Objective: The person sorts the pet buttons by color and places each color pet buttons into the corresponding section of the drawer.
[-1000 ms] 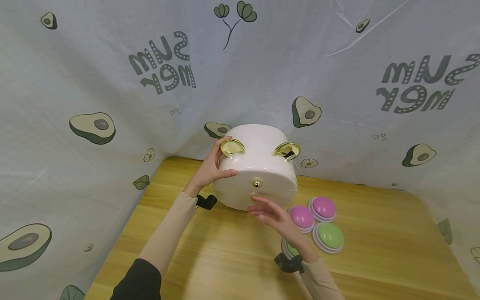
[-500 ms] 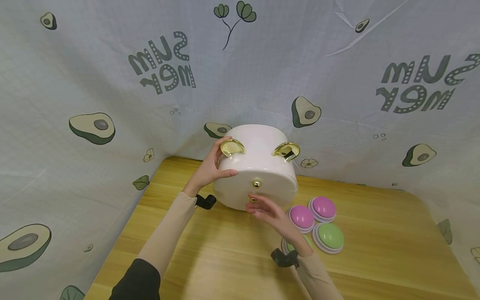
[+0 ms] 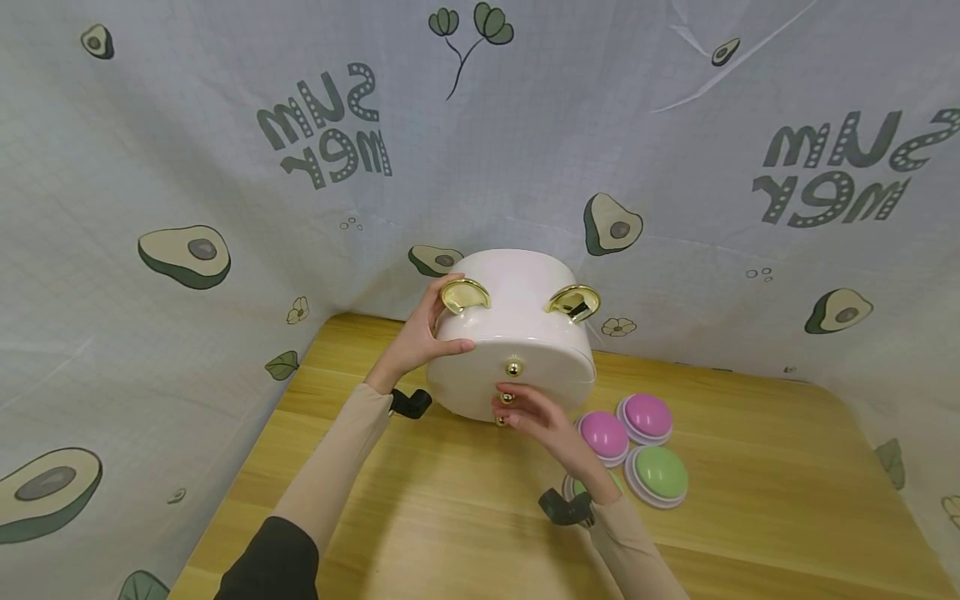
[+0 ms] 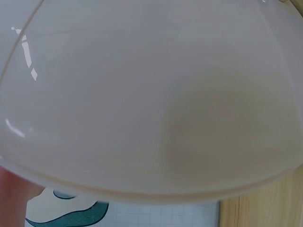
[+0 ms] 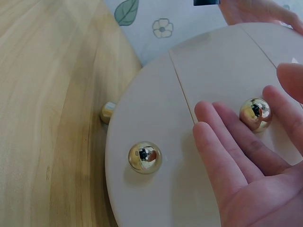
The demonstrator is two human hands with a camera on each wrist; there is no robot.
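Right hand, loose and holding nothing, was by a gold knob on the white drawer box just ahead, which the left hand gripped, maybe so it wouldn't slip.

Nearer green disc partly hidden by right arm; white case cropped in both wrist views.

Soft, even light in the head view, pale glare on the bench at lower centre, left wrist view dim, white reflections at upper left on the glossy case, glints on gold knobs
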